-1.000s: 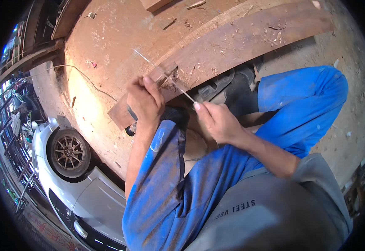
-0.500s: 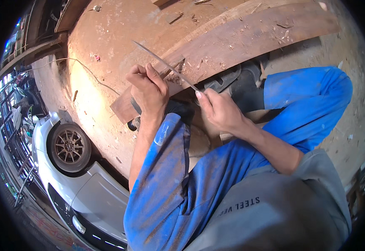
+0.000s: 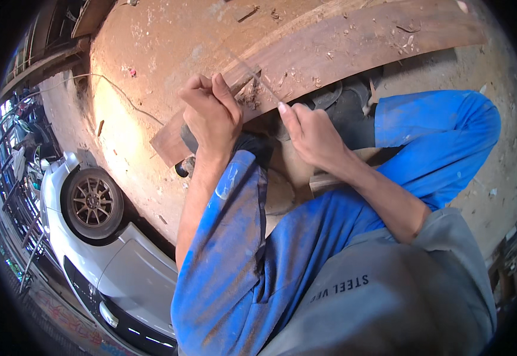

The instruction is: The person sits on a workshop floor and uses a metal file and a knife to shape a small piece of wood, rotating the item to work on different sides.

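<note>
My left hand [image 3: 212, 121] is closed in a fist, thumb raised, around a thin dark strip of wood [image 3: 248, 80] that sticks out over the plank. My right hand [image 3: 313, 133] grips a long thin metal blade [image 3: 264, 84], its handle hidden in the fist. The blade crosses the wood strip slantwise and is smeared by motion toward its tip. Whether it is a knife or a file I cannot tell. Beneath both hands lies a broad brown plank [image 3: 353, 50], strewn with wood shavings.
My bent legs in blue trousers [image 3: 436, 118] flank the work, and a dark shoe [image 3: 350, 121] sits by the plank's near edge. A silver car [image 3: 134, 267] with a bronze wheel [image 3: 92, 203] stands at the left. A thin cable [image 3: 122, 95] runs across the floor.
My right hand has moved away from my body, carrying the blade along the wood strip, and the blade's tip now blurs. My left hand keeps its grip, nearly still.
</note>
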Action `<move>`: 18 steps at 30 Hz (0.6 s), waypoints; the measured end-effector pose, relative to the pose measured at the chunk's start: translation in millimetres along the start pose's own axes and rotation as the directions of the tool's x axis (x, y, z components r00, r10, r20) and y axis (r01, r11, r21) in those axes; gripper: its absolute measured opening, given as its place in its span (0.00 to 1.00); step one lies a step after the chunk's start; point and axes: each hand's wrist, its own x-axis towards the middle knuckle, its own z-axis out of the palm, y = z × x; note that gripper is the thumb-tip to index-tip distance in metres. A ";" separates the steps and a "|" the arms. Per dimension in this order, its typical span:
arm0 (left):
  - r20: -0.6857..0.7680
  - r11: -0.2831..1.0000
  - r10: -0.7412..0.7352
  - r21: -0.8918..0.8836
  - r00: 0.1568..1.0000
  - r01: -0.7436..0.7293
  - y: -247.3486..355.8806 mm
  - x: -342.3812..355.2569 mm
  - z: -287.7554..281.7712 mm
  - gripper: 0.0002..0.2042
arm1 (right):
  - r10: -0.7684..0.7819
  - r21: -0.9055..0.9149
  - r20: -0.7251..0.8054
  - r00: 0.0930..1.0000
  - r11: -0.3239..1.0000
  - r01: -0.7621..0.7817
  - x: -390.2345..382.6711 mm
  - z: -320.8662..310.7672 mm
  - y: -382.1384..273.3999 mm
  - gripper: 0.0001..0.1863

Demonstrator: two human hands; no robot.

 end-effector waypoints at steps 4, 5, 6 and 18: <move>-0.004 0.999 0.011 0.048 1.000 -0.011 2.8 7.2 -2.2 0.14 | -0.032 0.105 0.059 0.998 0.994 0.025 -10.6 1.3 -4.6 0.24; -0.010 0.999 0.027 0.046 1.000 -0.027 2.9 7.1 -1.7 0.14 | -0.042 0.090 0.049 0.998 0.995 0.038 -7.3 -0.6 -6.5 0.24; -0.016 0.998 0.043 0.043 0.999 -0.042 2.9 3.8 -0.8 0.14 | -0.053 0.074 0.040 0.998 0.996 0.050 -4.1 -2.7 -8.3 0.24; -0.004 0.989 -0.149 -0.022 0.989 0.149 12.9 9.5 -6.8 0.13 | -0.121 0.248 -0.057 0.991 0.960 0.131 -0.8 -4.6 -33.7 0.20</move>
